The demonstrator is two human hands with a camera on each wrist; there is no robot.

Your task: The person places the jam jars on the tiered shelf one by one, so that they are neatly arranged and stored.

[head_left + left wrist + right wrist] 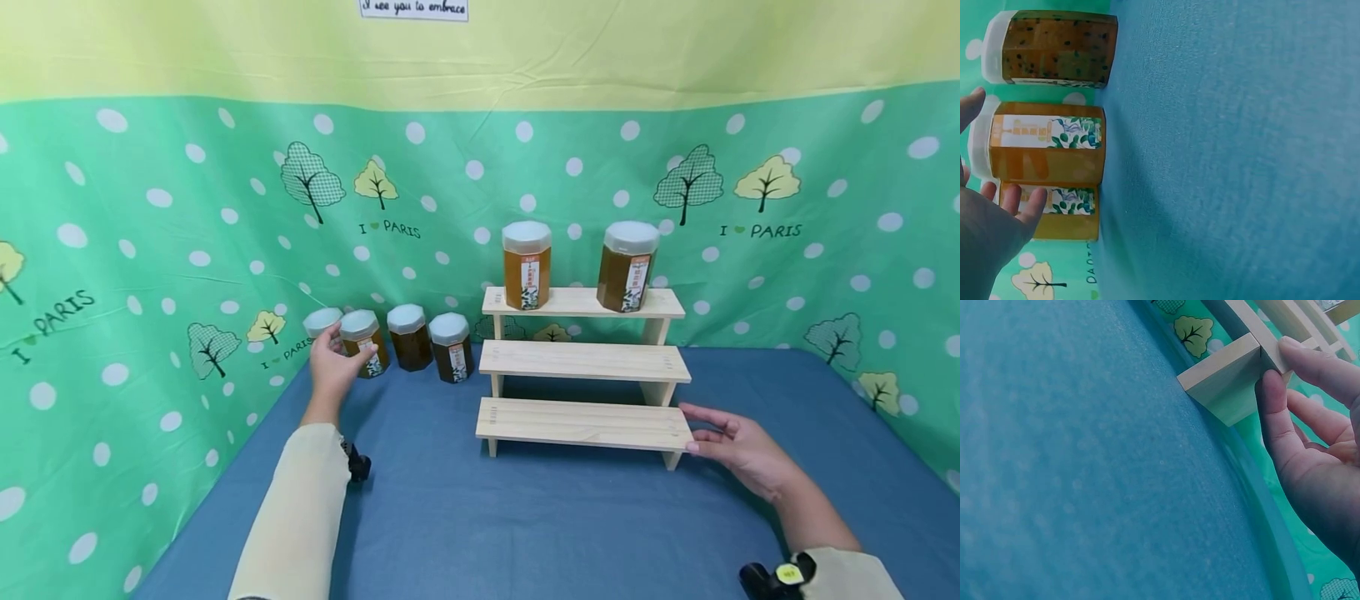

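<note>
Left hand [334, 377] is spread wide about the lid [980, 140] of an amber jar [1054, 159] standing left of the wooden stepped stand [585, 360], seemingly to suit the jar's girth; right hand [746, 454] pinches the stand's lowest tier [585, 421], probably steadying it.

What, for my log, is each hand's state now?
Left hand: open, beside a labelled jar.
Right hand: holding the wooden stand by one end.
</note>
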